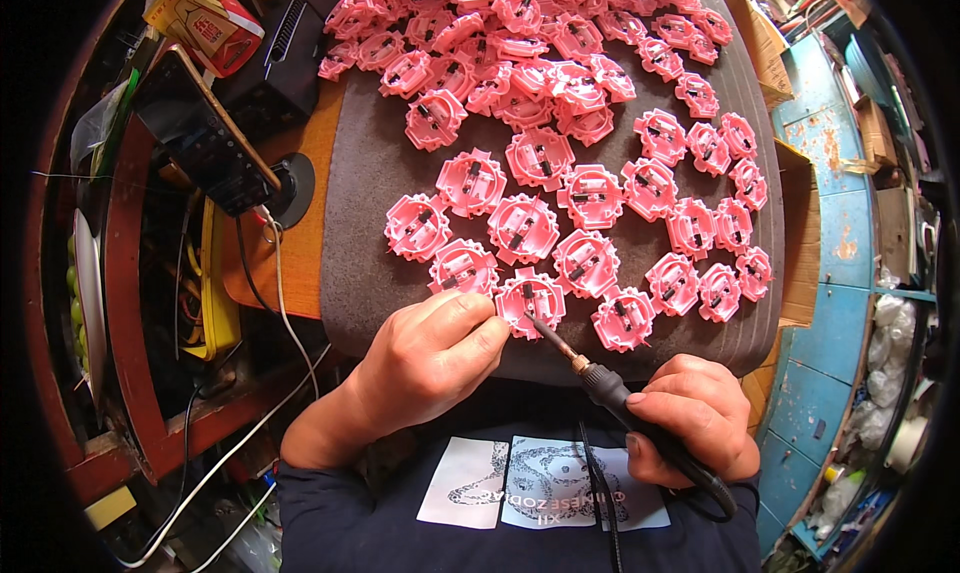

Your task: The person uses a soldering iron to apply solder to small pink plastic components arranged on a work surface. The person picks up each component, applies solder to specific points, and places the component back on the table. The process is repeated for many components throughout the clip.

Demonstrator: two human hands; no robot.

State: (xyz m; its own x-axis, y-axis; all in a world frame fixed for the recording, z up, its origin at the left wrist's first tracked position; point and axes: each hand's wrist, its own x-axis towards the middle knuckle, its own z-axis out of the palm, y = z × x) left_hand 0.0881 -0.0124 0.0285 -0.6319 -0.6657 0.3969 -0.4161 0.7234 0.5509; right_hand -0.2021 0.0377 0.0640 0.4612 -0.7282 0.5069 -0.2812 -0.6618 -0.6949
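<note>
My right hand [700, 423] grips a soldering iron [608, 388] by its black handle. The iron's tip reaches into a pink plastic housing [541, 295] at the front edge of the grey mat; small black and white parts sit inside it. My left hand [435, 358] is closed in a pinch at the left side of that same housing. What lies between its fingertips, if anything, is too small to make out. Right beside it, another pink housing [465, 267] lies open side up, and a further one [586, 263] sits to the right.
Many more pink housings [520, 68] are heaped at the mat's far end, with several spread along its right side. A phone [200, 133] stands on a holder at the left, by a red and yellow cup [207, 25]. White cables [281, 308] hang there. Blue cabinets [825, 343] line the right.
</note>
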